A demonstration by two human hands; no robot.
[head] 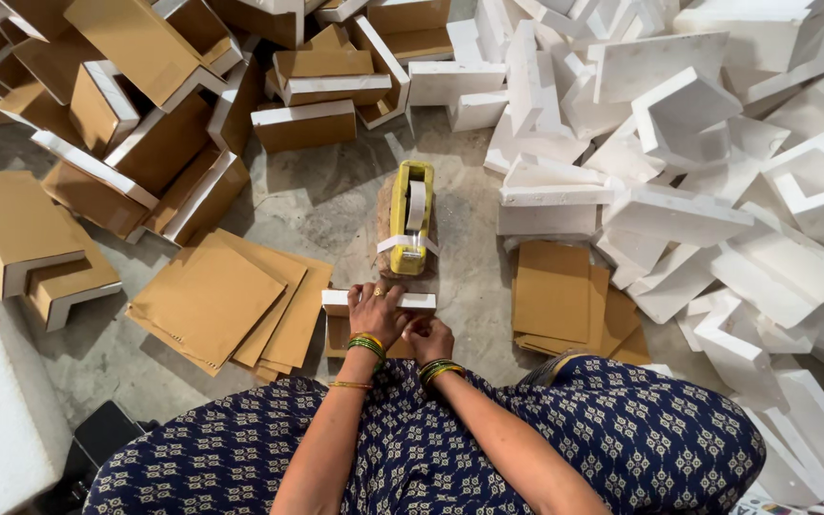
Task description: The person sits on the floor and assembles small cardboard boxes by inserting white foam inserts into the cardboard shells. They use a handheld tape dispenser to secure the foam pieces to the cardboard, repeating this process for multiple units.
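Note:
My left hand rests on top of a white foam piece faced with brown cardboard, pressing it down on the floor in front of my lap. My right hand is curled against the same piece just to the right, fingers closed on its near edge. Just beyond the piece stands a yellow tape dispenser with a roll of pale tape, a strip hanging at its near end. Both wrists wear green and gold bangles.
A stack of brown cardboard sheets lies on the left, a smaller stack on the right. A big heap of white foam corner pieces fills the right. Finished cardboard-faced pieces are piled at the back left. The floor is grey stone.

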